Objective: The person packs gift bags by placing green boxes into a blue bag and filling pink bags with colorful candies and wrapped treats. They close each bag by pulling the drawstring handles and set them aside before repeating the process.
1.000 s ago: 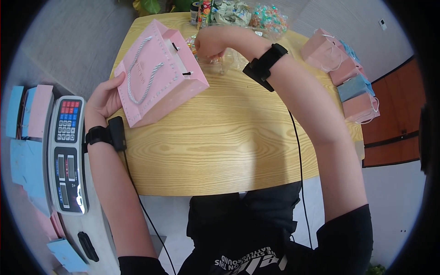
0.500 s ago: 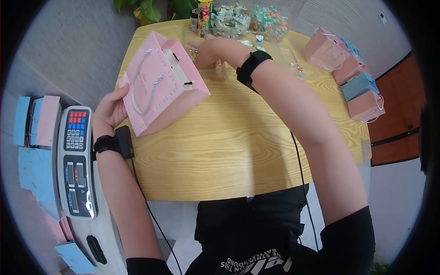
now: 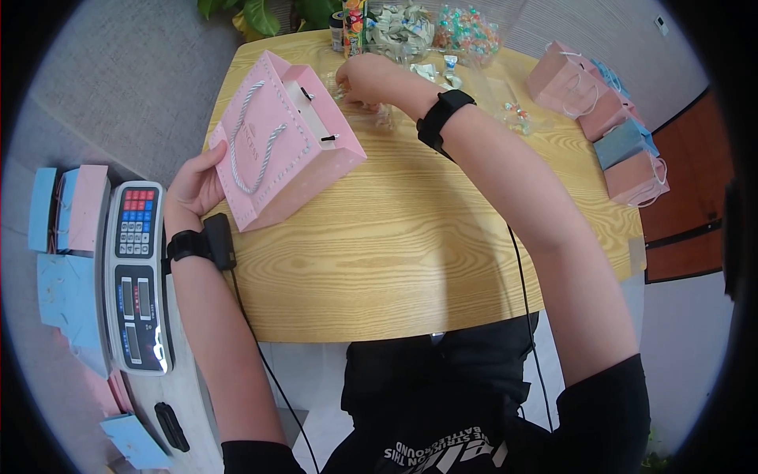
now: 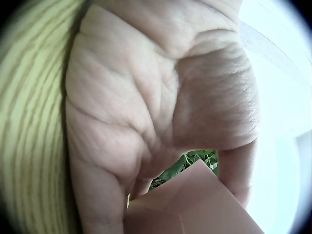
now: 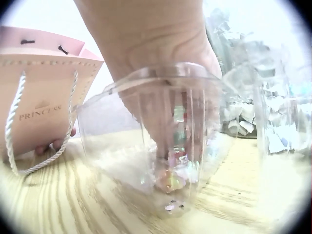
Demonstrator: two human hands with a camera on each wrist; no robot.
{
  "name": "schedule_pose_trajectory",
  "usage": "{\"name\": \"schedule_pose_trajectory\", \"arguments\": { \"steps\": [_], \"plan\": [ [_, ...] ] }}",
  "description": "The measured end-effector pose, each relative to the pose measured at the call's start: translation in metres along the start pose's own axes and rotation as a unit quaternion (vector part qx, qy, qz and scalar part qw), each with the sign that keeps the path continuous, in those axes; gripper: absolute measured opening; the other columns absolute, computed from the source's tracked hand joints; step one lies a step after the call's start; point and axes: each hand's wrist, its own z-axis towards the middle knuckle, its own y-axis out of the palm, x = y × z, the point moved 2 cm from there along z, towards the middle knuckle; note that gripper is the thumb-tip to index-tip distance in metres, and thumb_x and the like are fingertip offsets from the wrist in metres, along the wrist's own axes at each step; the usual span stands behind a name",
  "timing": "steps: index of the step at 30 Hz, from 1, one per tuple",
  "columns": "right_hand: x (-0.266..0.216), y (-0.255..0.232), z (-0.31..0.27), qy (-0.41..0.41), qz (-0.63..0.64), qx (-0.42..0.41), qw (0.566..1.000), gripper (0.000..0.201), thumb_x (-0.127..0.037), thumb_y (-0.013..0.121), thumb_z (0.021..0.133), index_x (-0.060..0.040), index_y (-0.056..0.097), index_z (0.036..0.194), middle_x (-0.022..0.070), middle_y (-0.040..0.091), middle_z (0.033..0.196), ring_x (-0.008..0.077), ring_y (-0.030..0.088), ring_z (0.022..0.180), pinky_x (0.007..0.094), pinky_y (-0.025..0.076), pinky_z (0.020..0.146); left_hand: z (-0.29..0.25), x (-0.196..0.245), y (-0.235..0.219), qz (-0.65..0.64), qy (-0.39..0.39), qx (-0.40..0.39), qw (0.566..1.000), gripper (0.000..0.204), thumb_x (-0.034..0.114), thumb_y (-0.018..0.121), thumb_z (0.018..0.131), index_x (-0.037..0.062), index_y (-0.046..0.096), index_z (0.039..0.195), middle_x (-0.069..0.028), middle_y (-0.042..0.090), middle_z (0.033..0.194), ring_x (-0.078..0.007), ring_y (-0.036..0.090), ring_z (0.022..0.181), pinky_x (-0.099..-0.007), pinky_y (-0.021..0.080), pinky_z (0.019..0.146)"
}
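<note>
My left hand (image 3: pixel 199 178) grips the near left edge of a pink paper gift bag (image 3: pixel 276 150), thumb over its front. The bag has white rope handles and its open top faces right. In the left wrist view, a pink corner (image 4: pixel 190 209) of it sits between thumb and fingers. My right hand (image 3: pixel 367 77) reaches down into a clear plastic container (image 5: pixel 109 122) behind the bag. Shiny wrapped candies (image 5: pixel 170 180) lie at its bottom, around the fingertips. Through the plastic, I cannot tell whether the fingers pinch one.
Behind stand a tub of white-wrapped candies (image 3: pixel 399 35), a tub of colourful candies (image 3: pixel 466 31) and a bright printed tube (image 3: pixel 353 28). Another clear box (image 3: pixel 497 91) holds a few candies. Several small gift bags (image 3: pixel 632 178) line the right edge. A scale (image 3: pixel 138 276) stands left.
The right hand has stayed over the clear container, lifting slightly, then dipping its fingers into it again. The left hand keeps hold of the bag. The head view has shifted slightly.
</note>
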Motion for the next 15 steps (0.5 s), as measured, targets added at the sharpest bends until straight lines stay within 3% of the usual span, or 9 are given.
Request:
{"name": "schedule_pose_trajectory", "arguments": {
  "steps": [5,8,15],
  "plan": [
    [0.008,0.001,0.004,-0.048,-0.045,0.045,0.997,0.035,-0.019,0.07,0.071,-0.0059,0.065,0.104,0.0119,0.067,0.091,0.0267,0.065,0.075,0.0345,0.051,0.07,0.0,0.0,0.001,-0.01,-0.008,-0.011,1.0,0.053,0.014,0.057,0.087,-0.0053,0.033,0.131,-0.0188,0.049,0.126,-0.025,0.053,0.113,-0.0373,0.044,0.097],
    [0.011,-0.004,0.0,-0.047,-0.037,0.096,0.994,0.032,-0.022,0.074,0.066,-0.009,0.069,0.095,0.0095,0.068,0.083,0.0257,0.065,0.081,0.0354,0.052,0.072,0.0,0.0,0.002,-0.015,-0.006,-0.01,1.0,0.053,0.013,0.057,0.087,-0.0053,0.033,0.131,-0.019,0.049,0.126,-0.0251,0.052,0.114,-0.0373,0.044,0.097],
    [0.013,-0.022,-0.013,-0.019,0.073,0.157,0.985,0.027,-0.022,0.073,0.066,-0.0109,0.07,0.09,0.0071,0.068,0.082,0.0241,0.065,0.079,0.0335,0.052,0.072,0.001,0.0,-0.001,-0.019,-0.002,-0.013,1.0,0.053,0.012,0.056,0.088,-0.0054,0.032,0.132,-0.0195,0.048,0.126,-0.0255,0.053,0.114,-0.0375,0.044,0.097]
  ]
}}
